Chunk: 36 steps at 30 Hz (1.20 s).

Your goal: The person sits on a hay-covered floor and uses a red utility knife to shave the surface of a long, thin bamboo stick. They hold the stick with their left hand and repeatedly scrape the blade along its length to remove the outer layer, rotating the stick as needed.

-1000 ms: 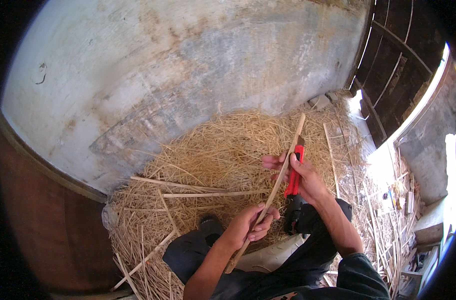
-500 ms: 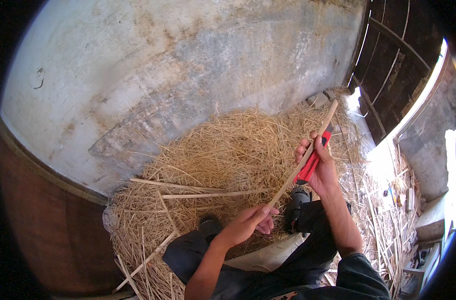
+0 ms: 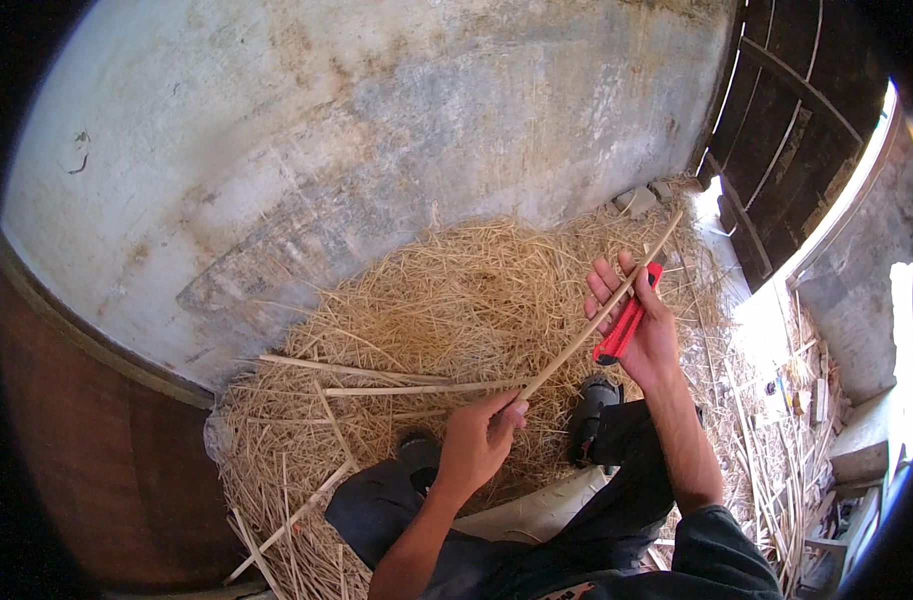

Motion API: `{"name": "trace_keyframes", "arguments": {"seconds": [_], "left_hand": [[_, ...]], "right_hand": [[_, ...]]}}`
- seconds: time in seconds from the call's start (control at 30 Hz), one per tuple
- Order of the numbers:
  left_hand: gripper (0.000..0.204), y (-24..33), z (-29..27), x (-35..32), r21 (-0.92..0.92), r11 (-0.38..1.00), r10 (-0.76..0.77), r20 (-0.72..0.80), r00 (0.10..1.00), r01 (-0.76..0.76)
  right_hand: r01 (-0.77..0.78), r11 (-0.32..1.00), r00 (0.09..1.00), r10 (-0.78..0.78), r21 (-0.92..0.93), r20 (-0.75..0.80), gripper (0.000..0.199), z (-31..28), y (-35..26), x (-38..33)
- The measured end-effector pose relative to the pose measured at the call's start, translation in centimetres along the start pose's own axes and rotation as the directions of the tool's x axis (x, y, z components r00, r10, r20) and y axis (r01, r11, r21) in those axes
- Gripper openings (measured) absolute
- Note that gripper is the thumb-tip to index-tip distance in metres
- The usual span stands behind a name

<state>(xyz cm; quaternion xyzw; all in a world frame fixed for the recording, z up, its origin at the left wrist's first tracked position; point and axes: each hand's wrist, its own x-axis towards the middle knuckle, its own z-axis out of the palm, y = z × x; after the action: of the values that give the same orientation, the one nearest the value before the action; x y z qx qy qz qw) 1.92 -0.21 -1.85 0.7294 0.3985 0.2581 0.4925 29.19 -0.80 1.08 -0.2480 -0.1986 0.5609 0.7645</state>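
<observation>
My left hand pinches the near end of a thin pale strip, probably wood or bamboo, between thumb and fingers. The strip slants up to the right and passes across the palm of my right hand. Also in that palm is a red utility knife with dark ends, kept there under the thumb. The right hand's other fingers are loosely stretched out beneath the strip. Whether the knife's blade is out, I cannot tell.
Loose straw covers the floor, with several long strips lying on it. A stained wall rises ahead, and a brown panel stands at left. Dark boards are at far right. My boot is below the right hand.
The strip has turned in my hands and now shows a narrower side. My right fingers have loosened and straightened. The left hand has shifted slightly left and up, closing on the strip's end.
</observation>
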Motion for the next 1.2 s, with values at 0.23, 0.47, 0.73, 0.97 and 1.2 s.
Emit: {"name": "trace_keyframes", "arguments": {"seconds": [0.23, 0.47, 0.73, 0.97, 1.2], "left_hand": [[0.036, -0.1, 0.0, 0.0, 0.023, 1.0, -0.005, -0.098, 0.995, 0.008], [0.038, 0.2, 0.1, 0.1, 0.146, 0.987, 0.097, -0.215, 0.972, -0.066], [0.031, 1.4, 0.0, 0.2, 0.199, 0.979, 0.089, -0.212, 0.973, -0.046], [0.032, 0.5, 0.1, 0.3, 0.209, 0.974, 0.13, -0.223, 0.966, -0.083], [0.033, 0.6, -0.1, 0.2, 0.168, 0.985, 0.077, -0.166, 0.983, -0.049]], "right_hand": [[-0.012, 1.0, 1.0, 0.013, 0.027, -0.027, 0.046, 0.3, 0.4, 0.2], [0.014, 1.0, 1.0, -0.014, -0.026, -0.015, 0.062, 1.6, 0.3, 0.0], [0.033, 0.999, 0.998, -0.034, 0.017, 0.044, 0.055, 1.4, 0.4, 0.0], [-0.032, 0.991, 0.991, 0.014, 0.13, 0.135, 0.055, 1.1, 0.5, -0.1], [-0.069, 0.983, 0.98, 0.035, 0.171, 0.196, 0.059, 0.5, 0.6, -0.1]]}}
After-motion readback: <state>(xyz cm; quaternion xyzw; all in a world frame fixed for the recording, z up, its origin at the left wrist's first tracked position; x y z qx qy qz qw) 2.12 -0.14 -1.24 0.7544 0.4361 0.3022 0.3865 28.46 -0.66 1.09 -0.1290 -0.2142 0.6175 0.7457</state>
